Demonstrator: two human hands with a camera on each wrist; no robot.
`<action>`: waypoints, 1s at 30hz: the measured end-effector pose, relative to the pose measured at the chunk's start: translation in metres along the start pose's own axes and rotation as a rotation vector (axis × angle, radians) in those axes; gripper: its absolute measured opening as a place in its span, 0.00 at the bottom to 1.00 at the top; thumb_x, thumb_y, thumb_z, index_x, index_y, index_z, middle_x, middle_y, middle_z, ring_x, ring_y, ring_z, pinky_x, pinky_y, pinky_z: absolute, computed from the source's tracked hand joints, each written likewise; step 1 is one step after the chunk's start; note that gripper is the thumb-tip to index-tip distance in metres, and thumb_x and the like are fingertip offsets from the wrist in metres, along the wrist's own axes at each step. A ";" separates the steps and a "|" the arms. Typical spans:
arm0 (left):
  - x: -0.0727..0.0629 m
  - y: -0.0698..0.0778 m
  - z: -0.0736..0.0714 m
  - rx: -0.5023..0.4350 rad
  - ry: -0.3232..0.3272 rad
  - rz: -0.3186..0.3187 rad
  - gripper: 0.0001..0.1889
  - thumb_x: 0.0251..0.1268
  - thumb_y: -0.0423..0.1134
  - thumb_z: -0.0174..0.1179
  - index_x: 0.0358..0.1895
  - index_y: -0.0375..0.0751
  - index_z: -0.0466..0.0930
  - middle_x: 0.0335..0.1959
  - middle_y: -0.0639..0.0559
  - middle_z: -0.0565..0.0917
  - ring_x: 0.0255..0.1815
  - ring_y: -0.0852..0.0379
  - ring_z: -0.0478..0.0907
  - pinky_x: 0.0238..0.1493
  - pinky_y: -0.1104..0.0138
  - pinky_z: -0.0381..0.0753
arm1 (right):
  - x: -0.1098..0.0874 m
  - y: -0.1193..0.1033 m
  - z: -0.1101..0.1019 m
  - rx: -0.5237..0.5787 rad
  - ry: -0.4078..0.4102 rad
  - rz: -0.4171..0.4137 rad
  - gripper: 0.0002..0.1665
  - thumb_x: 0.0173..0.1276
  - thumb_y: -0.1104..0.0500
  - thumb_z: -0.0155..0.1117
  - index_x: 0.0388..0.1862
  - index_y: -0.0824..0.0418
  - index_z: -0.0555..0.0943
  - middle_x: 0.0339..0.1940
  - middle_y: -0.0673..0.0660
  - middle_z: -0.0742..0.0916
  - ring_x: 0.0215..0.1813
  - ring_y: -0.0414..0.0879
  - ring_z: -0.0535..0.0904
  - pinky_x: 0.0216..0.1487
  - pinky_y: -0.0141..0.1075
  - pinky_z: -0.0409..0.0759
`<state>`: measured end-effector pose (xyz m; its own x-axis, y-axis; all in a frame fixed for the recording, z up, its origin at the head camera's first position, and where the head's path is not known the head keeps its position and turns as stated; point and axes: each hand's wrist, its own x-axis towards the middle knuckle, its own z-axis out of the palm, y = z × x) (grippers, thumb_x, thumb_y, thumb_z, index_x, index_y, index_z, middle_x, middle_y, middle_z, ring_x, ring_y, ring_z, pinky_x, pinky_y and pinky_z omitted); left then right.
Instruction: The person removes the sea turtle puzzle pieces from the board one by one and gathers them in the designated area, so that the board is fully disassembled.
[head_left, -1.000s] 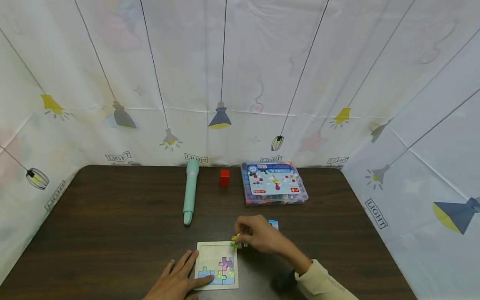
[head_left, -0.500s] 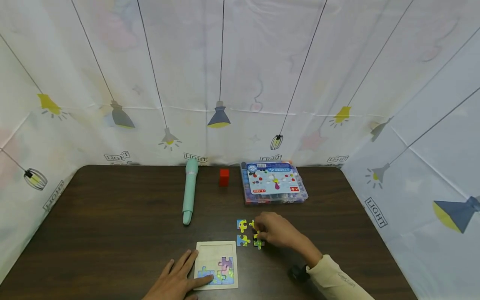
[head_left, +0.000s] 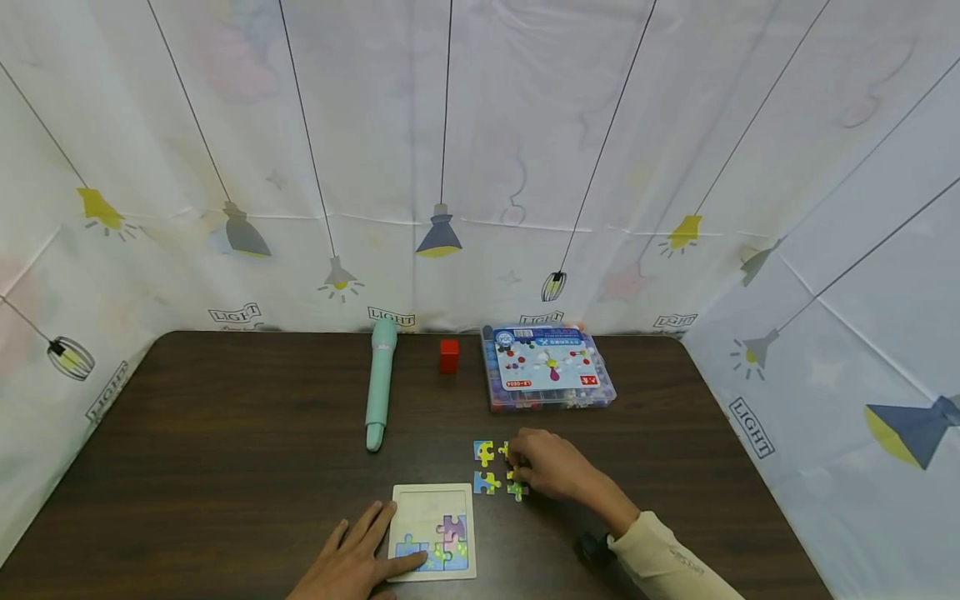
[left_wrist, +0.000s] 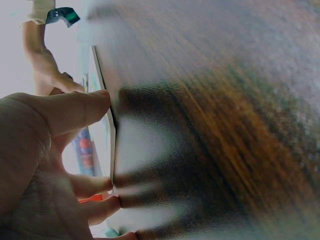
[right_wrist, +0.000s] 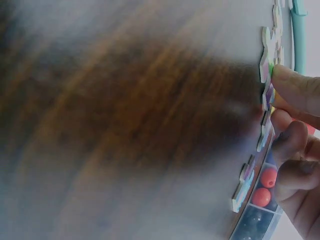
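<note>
My left hand (head_left: 348, 554) lies with fingers spread at the left side of a square wooden puzzle tray (head_left: 432, 485). Its thumb stretches over the tray's lower part and a fingertip touches the upper left edge. Joined blue, purple and green puzzle pieces (head_left: 453, 527) fill the lower right of the tray. On the table to the right, my right hand (head_left: 555, 465) pinches a yellow and green puzzle piece (head_left: 517, 490) between thumb and forefinger. Left of those fingertips lie two blue and yellow puzzle pieces (head_left: 484, 482). The right hand hides part of the group.
A mint-green pen-shaped stick (head_left: 380, 383) lies behind the tray. Beyond the loose pieces are a red block (head_left: 448, 357) and a clear compartment box (head_left: 553, 400) with a printed label. A patterned white curtain (head_left: 480, 167) hangs behind the dark table (head_left: 247, 433).
My right hand has moved right, from the tray's upper right corner to the loose pieces, carrying a yellow and green puzzle piece. Over the last half second it barely moves. My left hand stays put.
</note>
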<state>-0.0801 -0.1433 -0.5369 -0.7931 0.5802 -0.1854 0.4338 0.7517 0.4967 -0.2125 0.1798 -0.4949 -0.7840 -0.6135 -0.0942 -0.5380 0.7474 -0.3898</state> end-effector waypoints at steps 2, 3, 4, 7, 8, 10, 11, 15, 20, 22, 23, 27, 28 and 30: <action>0.000 0.000 0.000 0.002 -0.001 -0.004 0.27 0.69 0.53 0.64 0.70 0.77 0.74 0.79 0.33 0.59 0.76 0.27 0.57 0.62 0.25 0.60 | 0.000 0.000 0.002 -0.010 0.008 0.002 0.04 0.67 0.64 0.73 0.35 0.58 0.84 0.34 0.47 0.79 0.32 0.39 0.71 0.32 0.35 0.75; 0.000 0.000 0.000 0.003 -0.003 -0.006 0.27 0.69 0.53 0.64 0.70 0.77 0.74 0.79 0.33 0.59 0.76 0.28 0.57 0.62 0.25 0.60 | 0.000 0.000 0.002 -0.014 0.016 0.002 0.04 0.67 0.63 0.73 0.36 0.57 0.84 0.34 0.47 0.80 0.33 0.39 0.72 0.32 0.35 0.75; 0.000 0.000 0.000 0.002 -0.004 -0.007 0.27 0.69 0.53 0.64 0.70 0.77 0.74 0.79 0.33 0.59 0.76 0.27 0.57 0.62 0.24 0.60 | -0.001 0.000 0.003 -0.020 0.027 -0.001 0.04 0.67 0.63 0.73 0.37 0.57 0.84 0.35 0.47 0.80 0.34 0.39 0.73 0.33 0.36 0.76; 0.000 0.000 -0.001 -0.002 -0.010 -0.010 0.27 0.69 0.54 0.64 0.70 0.77 0.74 0.79 0.32 0.59 0.76 0.27 0.57 0.62 0.24 0.60 | -0.002 -0.007 0.002 -0.016 0.079 -0.020 0.05 0.67 0.62 0.73 0.39 0.57 0.84 0.38 0.49 0.82 0.36 0.40 0.77 0.35 0.38 0.79; 0.000 0.000 -0.001 -0.005 -0.012 -0.011 0.26 0.69 0.54 0.64 0.70 0.77 0.74 0.79 0.32 0.59 0.76 0.27 0.56 0.62 0.24 0.59 | -0.002 -0.011 0.001 -0.011 0.096 -0.036 0.06 0.67 0.62 0.73 0.40 0.58 0.85 0.39 0.50 0.82 0.37 0.41 0.78 0.35 0.39 0.80; 0.000 0.000 -0.002 -0.010 -0.018 -0.012 0.26 0.70 0.54 0.63 0.70 0.77 0.73 0.79 0.32 0.58 0.77 0.27 0.56 0.62 0.24 0.59 | -0.002 -0.022 0.003 0.005 0.110 -0.078 0.07 0.68 0.61 0.73 0.44 0.58 0.85 0.42 0.51 0.83 0.38 0.40 0.79 0.37 0.38 0.81; 0.000 0.000 -0.002 -0.013 -0.021 -0.013 0.26 0.70 0.54 0.63 0.70 0.77 0.73 0.79 0.33 0.58 0.77 0.27 0.56 0.62 0.24 0.59 | -0.002 -0.028 0.004 0.014 0.102 -0.105 0.09 0.68 0.61 0.72 0.46 0.58 0.85 0.43 0.51 0.83 0.37 0.39 0.79 0.37 0.37 0.81; 0.000 0.000 -0.003 -0.023 -0.035 -0.016 0.27 0.70 0.54 0.63 0.71 0.77 0.73 0.80 0.33 0.56 0.77 0.27 0.54 0.63 0.24 0.58 | 0.000 -0.048 0.015 0.035 -0.032 -0.224 0.16 0.72 0.57 0.70 0.56 0.56 0.85 0.47 0.50 0.82 0.35 0.33 0.73 0.36 0.28 0.77; 0.002 0.001 -0.003 -0.018 -0.044 -0.019 0.27 0.70 0.53 0.64 0.71 0.77 0.72 0.80 0.33 0.56 0.78 0.27 0.53 0.63 0.24 0.58 | 0.002 -0.061 0.029 -0.022 -0.164 -0.326 0.22 0.71 0.54 0.71 0.62 0.50 0.84 0.51 0.49 0.81 0.36 0.29 0.71 0.36 0.24 0.74; 0.002 0.001 -0.003 -0.011 -0.042 -0.018 0.27 0.70 0.53 0.64 0.71 0.77 0.72 0.80 0.33 0.56 0.78 0.27 0.54 0.63 0.24 0.58 | 0.002 -0.063 0.032 -0.049 -0.173 -0.339 0.22 0.70 0.54 0.72 0.62 0.49 0.84 0.51 0.49 0.81 0.36 0.29 0.71 0.35 0.23 0.73; 0.002 0.001 -0.002 -0.009 -0.040 -0.016 0.28 0.70 0.52 0.64 0.71 0.77 0.72 0.80 0.33 0.56 0.78 0.27 0.54 0.63 0.24 0.58 | 0.002 -0.063 0.033 -0.057 -0.172 -0.341 0.21 0.70 0.55 0.72 0.62 0.49 0.84 0.51 0.49 0.81 0.36 0.29 0.72 0.34 0.23 0.73; 0.000 0.002 -0.003 -0.001 -0.035 -0.016 0.28 0.69 0.50 0.66 0.71 0.77 0.73 0.80 0.33 0.57 0.77 0.27 0.54 0.63 0.24 0.59 | 0.001 -0.064 0.034 -0.048 -0.166 -0.335 0.19 0.70 0.55 0.72 0.59 0.49 0.85 0.51 0.48 0.81 0.36 0.29 0.72 0.34 0.23 0.73; 0.000 0.002 -0.003 -0.003 -0.033 -0.017 0.28 0.69 0.50 0.66 0.71 0.76 0.73 0.80 0.33 0.57 0.77 0.27 0.54 0.63 0.24 0.59 | 0.001 -0.064 0.034 -0.038 -0.166 -0.333 0.18 0.70 0.56 0.72 0.58 0.49 0.85 0.51 0.48 0.81 0.37 0.29 0.72 0.34 0.23 0.73; 0.001 0.003 -0.005 -0.001 -0.023 -0.014 0.29 0.68 0.49 0.67 0.71 0.76 0.73 0.80 0.33 0.57 0.77 0.27 0.54 0.63 0.24 0.58 | 0.001 -0.064 0.033 -0.020 -0.160 -0.322 0.17 0.70 0.57 0.72 0.57 0.49 0.85 0.51 0.48 0.81 0.38 0.29 0.73 0.36 0.23 0.75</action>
<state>-0.0816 -0.1422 -0.5313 -0.7890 0.5766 -0.2120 0.4220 0.7595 0.4951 -0.1686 0.1225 -0.5002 -0.5155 -0.8495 -0.1124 -0.7567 0.5129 -0.4054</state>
